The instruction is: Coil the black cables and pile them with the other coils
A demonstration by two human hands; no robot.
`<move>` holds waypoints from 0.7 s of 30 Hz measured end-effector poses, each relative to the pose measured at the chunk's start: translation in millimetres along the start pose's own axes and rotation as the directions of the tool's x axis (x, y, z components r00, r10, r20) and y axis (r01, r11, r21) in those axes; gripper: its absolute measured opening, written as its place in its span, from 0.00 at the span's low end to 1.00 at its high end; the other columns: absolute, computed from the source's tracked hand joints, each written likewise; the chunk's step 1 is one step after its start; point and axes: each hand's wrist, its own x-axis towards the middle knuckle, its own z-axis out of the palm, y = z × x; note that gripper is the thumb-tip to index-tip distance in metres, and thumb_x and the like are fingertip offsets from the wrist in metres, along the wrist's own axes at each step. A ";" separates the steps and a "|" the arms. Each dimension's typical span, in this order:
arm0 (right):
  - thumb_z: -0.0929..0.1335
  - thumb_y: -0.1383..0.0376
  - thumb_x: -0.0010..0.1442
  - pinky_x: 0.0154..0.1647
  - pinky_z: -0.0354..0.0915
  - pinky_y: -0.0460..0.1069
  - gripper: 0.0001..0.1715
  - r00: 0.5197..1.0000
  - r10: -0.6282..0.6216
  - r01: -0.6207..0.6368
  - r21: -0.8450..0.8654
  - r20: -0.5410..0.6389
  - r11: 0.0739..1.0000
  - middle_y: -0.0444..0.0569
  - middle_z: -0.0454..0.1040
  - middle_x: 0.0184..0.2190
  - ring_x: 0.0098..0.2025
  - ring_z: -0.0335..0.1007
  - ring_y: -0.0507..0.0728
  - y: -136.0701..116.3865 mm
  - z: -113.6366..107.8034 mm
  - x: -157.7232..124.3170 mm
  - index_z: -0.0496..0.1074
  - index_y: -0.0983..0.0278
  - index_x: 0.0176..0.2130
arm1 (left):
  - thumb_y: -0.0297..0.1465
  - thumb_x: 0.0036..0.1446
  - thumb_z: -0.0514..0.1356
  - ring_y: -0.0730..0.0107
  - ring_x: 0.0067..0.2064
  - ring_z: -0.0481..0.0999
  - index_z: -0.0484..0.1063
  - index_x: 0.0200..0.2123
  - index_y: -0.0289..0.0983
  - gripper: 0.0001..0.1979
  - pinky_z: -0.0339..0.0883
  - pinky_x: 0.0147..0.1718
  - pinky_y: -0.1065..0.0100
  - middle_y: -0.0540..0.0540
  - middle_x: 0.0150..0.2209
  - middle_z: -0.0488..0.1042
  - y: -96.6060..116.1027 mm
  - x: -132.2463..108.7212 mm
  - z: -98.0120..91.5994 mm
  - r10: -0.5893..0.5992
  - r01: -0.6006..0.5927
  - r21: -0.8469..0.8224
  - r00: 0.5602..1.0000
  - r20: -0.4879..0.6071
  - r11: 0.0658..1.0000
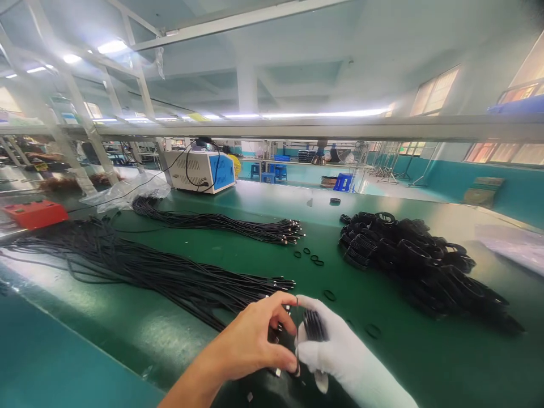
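At the bottom centre, my bare left hand (255, 340) has its thumb and fingers curved around a thin black band (298, 340), stretched upright between the two hands. My right hand (335, 345), in a white glove, is closed on a coiled black cable (314, 326), and its fingertips meet the same band. Beside and behind my left hand lie the ends of a long bundle of black cables (182, 272). Several small black rings (329, 295) are scattered on the green table past my hands.
A large heap of coiled black cables (408, 255) covers the table's right side. Farther back are a second cable bundle (221, 224), a white and blue machine (202, 170) and a plastic bag (127, 191). A red box (36, 214) sits at the left. A metal rail (272, 129) crosses above the table.
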 end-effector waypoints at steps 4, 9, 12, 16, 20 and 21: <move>0.72 0.71 0.35 0.22 0.64 0.48 0.61 0.997 -0.052 0.048 -0.065 -0.064 0.997 0.46 0.73 0.30 0.22 0.68 0.53 29.7 0.8 14.0 0.41 0.64 0.62 | 0.32 0.36 0.69 0.61 0.44 0.67 0.65 0.53 0.50 0.36 0.58 0.41 0.68 0.49 0.45 0.70 0.5 -2.0 8.9 -0.008 0.009 0.022 1.000 -0.020 1.000; 0.72 0.71 0.37 0.36 0.64 0.52 0.58 0.954 -0.184 0.152 -0.145 -0.236 0.978 0.51 0.72 0.38 0.38 0.70 0.61 47.6 3.9 20.4 0.46 0.62 0.63 | 0.38 0.33 0.70 0.55 0.39 0.67 0.72 0.45 0.45 0.30 0.60 0.37 0.64 0.46 0.37 0.71 7.9 1.1 19.4 0.028 -0.007 0.251 0.996 -0.082 0.968; 0.70 0.70 0.42 0.41 0.62 0.54 0.47 0.944 -0.231 0.143 -0.336 -0.238 0.931 0.50 0.72 0.36 0.38 0.69 0.61 31.8 9.4 10.8 0.55 0.59 0.60 | 0.36 0.32 0.69 0.59 0.32 0.68 0.75 0.36 0.41 0.22 0.59 0.29 0.68 0.47 0.31 0.72 9.6 11.8 9.9 0.000 -0.003 0.354 1.000 0.007 0.935; 0.68 0.68 0.45 0.39 0.61 0.54 0.17 0.926 -0.313 0.149 -0.559 -0.209 0.815 0.48 0.69 0.34 0.36 0.66 0.59 -2.9 13.3 -7.0 0.70 0.59 0.38 | 0.31 0.45 0.58 0.66 0.27 0.70 0.74 0.28 0.40 0.06 0.59 0.24 0.71 0.50 0.26 0.75 1.9 26.5 -7.8 -0.100 0.054 0.179 0.960 0.261 0.982; 0.71 0.70 0.39 0.26 0.60 0.46 0.16 0.955 -0.293 0.297 -0.115 0.056 0.948 0.49 0.64 0.48 0.31 0.65 0.51 -17.4 5.9 -19.6 0.67 0.61 0.32 | 0.26 0.48 0.51 0.70 0.26 0.70 0.73 0.24 0.39 0.11 0.60 0.26 0.72 0.51 0.22 0.75 -5.6 25.3 -3.2 -0.103 0.087 0.073 0.963 0.248 0.993; 0.73 0.69 0.37 0.21 0.57 0.44 0.22 0.948 -0.277 0.267 0.086 0.158 0.960 0.51 0.63 0.49 0.27 0.65 0.49 -16.7 2.5 -21.4 0.66 0.61 0.35 | 0.26 0.48 0.52 0.71 0.25 0.70 0.73 0.23 0.38 0.10 0.59 0.25 0.73 0.51 0.21 0.75 -5.9 22.3 -0.8 -0.108 0.097 0.052 0.959 0.263 0.994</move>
